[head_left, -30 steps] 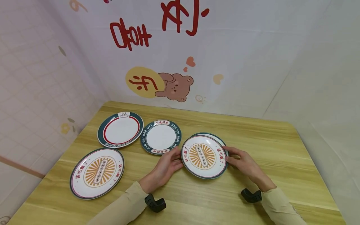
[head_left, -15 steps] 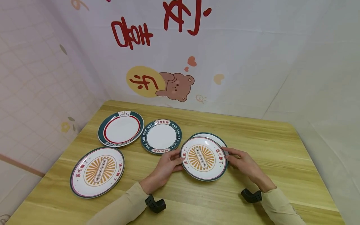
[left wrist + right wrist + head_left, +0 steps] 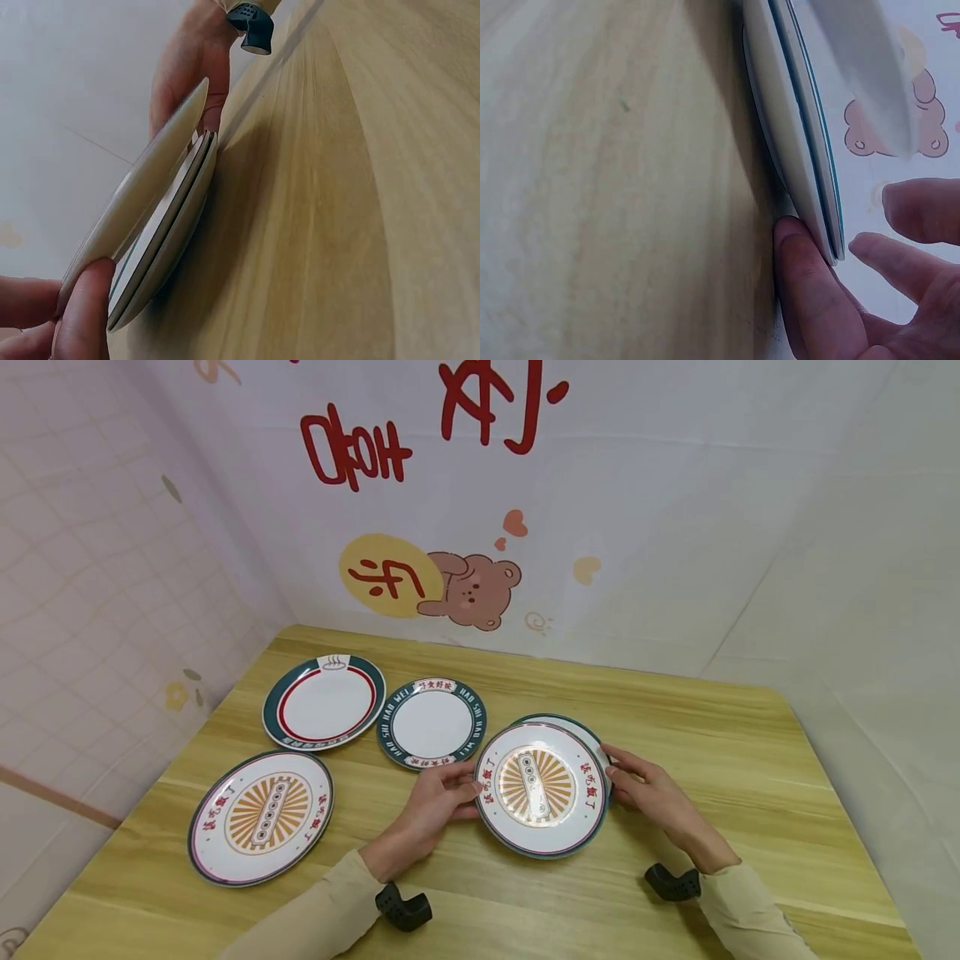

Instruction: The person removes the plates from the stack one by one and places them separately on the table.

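In the head view, my left hand (image 3: 435, 810) pinches the left rim of a white plate (image 3: 517, 839) with an orange sunburst design. The left wrist view shows this plate tilted and raised off a stack of at least two plates (image 3: 174, 225), thumb (image 3: 86, 307) on its rim. My right hand (image 3: 656, 793) is at the right side of the stack. In the right wrist view, one finger (image 3: 810, 285) lies under the edge of the stacked plates, touching them, while the other fingertips stand apart from the raised plate. Most of the stack is hidden from above.
Left of the stack lies a green-rimmed plate (image 3: 432, 724) with lettering. Beyond it are a plate with a red ring (image 3: 326, 706) and a sunburst plate (image 3: 262, 818). All rest on a wooden table (image 3: 712, 735) against a printed wall cloth (image 3: 637, 527).
The sunburst plate has moved toward me and slightly left with my left hand, rising from the stack. The gap between it and my right hand's fingers has widened.
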`<state>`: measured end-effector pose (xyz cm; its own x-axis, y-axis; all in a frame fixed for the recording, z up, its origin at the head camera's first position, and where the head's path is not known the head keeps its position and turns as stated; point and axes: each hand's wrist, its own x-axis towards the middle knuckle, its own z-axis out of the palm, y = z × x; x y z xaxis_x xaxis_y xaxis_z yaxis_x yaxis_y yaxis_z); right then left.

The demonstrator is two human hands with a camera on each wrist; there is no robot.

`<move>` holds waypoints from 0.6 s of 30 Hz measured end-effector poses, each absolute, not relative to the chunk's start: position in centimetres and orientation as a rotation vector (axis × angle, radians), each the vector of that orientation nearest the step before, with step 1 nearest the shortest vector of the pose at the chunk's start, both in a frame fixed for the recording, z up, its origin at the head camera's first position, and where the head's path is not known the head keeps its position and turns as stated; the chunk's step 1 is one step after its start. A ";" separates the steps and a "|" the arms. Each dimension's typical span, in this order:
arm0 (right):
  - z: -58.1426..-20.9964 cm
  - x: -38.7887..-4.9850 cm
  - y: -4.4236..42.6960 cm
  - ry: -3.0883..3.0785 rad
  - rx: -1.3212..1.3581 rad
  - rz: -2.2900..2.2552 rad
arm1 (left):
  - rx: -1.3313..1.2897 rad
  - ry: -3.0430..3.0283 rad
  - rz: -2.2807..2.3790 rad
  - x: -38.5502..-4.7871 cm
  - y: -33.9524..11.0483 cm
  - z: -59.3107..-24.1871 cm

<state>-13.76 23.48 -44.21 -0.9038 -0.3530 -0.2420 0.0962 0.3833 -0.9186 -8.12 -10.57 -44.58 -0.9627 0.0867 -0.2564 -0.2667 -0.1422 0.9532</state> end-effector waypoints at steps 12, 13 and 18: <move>-44.4 -13.7 23.6 2.269 -0.246 -1.537 | -0.227 1.971 2.118 -7.2 -13.2 -43.9; -44.4 -13.7 23.6 2.268 -0.242 -1.539 | -0.227 1.977 2.110 -7.2 -13.5 -43.8; -44.4 -13.8 23.6 2.250 -0.228 -1.547 | -0.224 2.012 2.085 -6.7 -14.9 -43.5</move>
